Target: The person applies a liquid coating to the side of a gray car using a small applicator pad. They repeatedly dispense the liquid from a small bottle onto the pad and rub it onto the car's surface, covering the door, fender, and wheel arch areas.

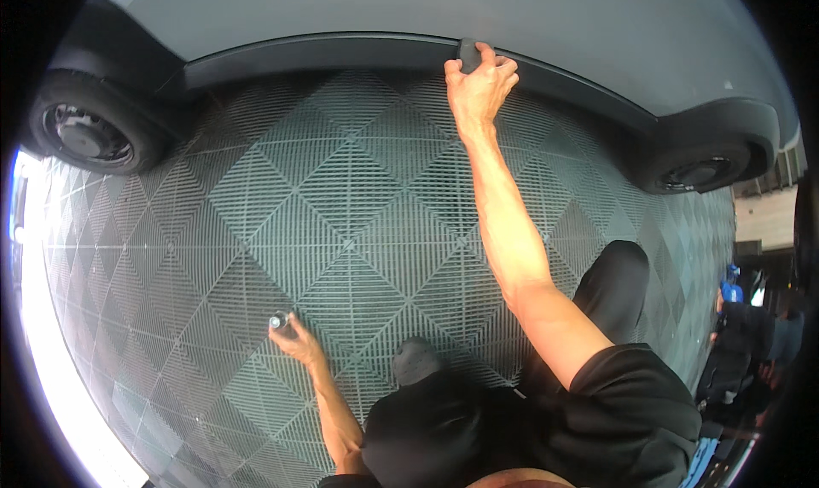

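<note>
My right hand [483,94] reaches far forward, its fingers closed round a dark grey applicator pad [468,55]. The pad is pressed on the black lower sill trim [341,59] of a grey car [324,6], near the seam where trim meets painted body. Low on the left, my left hand [300,345] grips a small bottle [278,321] with its round top tilted up; the rest of it is partly hidden by my fingers. The bottle is held well away from the car, above the floor.
Two black wheels, one at the left [90,134] and one at the right [695,174], flank the sill. Interlocking ribbed grey tiles [350,198] cover the floor. My bent knee [618,275] and shoe [415,362] are close below. Dark and blue items [740,351] crowd the right edge.
</note>
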The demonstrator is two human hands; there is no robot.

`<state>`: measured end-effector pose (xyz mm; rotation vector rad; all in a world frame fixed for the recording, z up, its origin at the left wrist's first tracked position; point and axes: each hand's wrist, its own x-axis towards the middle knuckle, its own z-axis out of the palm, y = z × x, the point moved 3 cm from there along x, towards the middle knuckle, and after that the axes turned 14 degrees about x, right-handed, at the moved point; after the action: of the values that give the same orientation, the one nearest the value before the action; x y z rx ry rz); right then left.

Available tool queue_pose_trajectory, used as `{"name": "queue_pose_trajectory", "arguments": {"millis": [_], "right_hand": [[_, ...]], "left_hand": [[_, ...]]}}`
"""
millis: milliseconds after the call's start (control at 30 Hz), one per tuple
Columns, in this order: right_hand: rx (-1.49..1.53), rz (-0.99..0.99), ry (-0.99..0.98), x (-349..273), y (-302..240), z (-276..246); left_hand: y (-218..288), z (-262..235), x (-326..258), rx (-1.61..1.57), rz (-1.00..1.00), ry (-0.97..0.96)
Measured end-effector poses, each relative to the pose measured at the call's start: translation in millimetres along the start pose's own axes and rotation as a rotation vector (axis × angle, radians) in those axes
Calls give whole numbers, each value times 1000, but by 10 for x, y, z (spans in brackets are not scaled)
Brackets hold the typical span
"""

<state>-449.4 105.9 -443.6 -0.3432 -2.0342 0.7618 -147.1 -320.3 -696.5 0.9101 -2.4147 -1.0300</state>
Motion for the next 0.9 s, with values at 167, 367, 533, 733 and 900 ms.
{"name": "queue_pose_trajectory", "arguments": {"millis": [167, 367, 533, 733, 900], "right_hand": [[57, -22, -74, -223, -605, 518], [83, -38, -54, -440, -990, 899], [85, -74, -42, -598, -1332, 1270], [123, -50, 2, -795, -1763, 1703], [153, -189, -41, -1046, -2159, 2155]], "left_hand": [[-40, -16, 29, 64, 56, 50], [-140, 24, -5, -23, 20, 49], [-109, 34, 6, -31, 85, 107], [-168, 28, 1, 3, 103, 87], [-163, 14, 6, -29, 43, 64]]}}
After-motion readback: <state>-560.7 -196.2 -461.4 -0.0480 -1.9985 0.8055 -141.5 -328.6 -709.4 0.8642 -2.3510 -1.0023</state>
